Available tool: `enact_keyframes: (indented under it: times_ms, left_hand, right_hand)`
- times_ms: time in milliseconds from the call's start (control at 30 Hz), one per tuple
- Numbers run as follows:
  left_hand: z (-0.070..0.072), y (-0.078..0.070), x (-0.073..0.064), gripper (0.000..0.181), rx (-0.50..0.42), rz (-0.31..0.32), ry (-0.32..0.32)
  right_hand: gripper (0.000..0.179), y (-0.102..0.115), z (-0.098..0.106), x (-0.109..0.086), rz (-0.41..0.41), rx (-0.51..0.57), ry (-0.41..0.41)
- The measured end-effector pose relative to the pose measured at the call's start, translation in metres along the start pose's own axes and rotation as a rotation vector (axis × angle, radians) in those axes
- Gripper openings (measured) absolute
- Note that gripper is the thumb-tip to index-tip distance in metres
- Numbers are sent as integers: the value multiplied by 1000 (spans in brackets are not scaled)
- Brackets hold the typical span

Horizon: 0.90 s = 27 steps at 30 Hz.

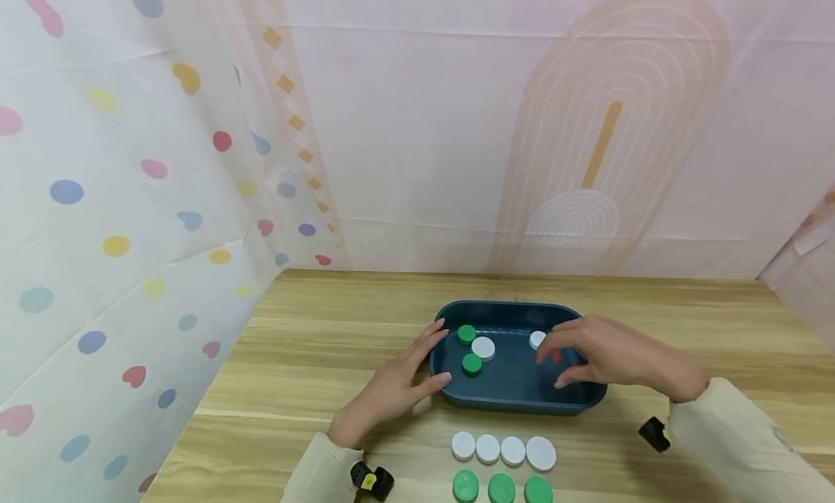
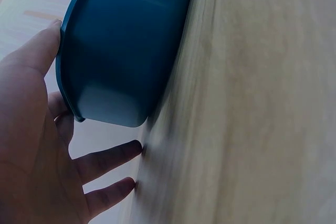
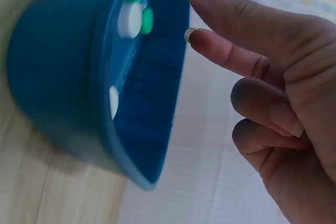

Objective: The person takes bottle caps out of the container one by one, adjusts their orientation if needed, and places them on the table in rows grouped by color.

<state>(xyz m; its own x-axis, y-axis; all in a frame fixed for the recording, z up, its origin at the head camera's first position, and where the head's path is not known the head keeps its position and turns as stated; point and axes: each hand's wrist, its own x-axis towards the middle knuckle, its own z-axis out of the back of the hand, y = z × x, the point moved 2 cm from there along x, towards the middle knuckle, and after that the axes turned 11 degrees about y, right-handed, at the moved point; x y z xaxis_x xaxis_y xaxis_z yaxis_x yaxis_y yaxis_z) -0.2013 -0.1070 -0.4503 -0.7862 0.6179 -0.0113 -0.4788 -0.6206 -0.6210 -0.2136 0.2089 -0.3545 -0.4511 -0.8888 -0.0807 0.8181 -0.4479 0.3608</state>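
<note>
A dark blue tray (image 1: 515, 403) has two green caps (image 1: 472, 364) and a larger white cap (image 1: 483, 348) grouped at its left end. A smaller white cap (image 1: 538, 340) lies farther right in it, near the fingertips of my right hand (image 1: 596, 351). That hand hovers over the tray's right end, thumb and forefinger apart with nothing between them; the other fingers bend inward in the right wrist view. My left hand (image 1: 398, 387) rests against the tray's left end, thumb at the rim and fingers spread, two fingertips down by the wooden table in the left wrist view.
In front of the tray, several white caps (image 1: 488, 449) stand in a row on the wooden table (image 1: 313, 358). Three green caps (image 1: 501, 488) form a second row nearer to me. Patterned cloth (image 1: 417, 126) hangs behind the table and along its left side.
</note>
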Motion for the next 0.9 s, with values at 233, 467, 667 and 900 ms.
enact_keyframes:
  times_ms: [233,467,667,900]
  left_hand:
    - [-1,1,0,67,-4,1,3]
    - [-1,1,-2,66,-12,1,1]
    - [-1,1,-2,66,-16,8,6]
    - [-2,2,-2,67,-14,13,10]
  right_hand:
    - [33,-19,1,11,-106,-127,95]
    - [36,-29,0,23,-166,-167,168]
    - [36,-36,-2,30,-200,-177,219]
    - [38,-42,-7,36,-228,-207,243]
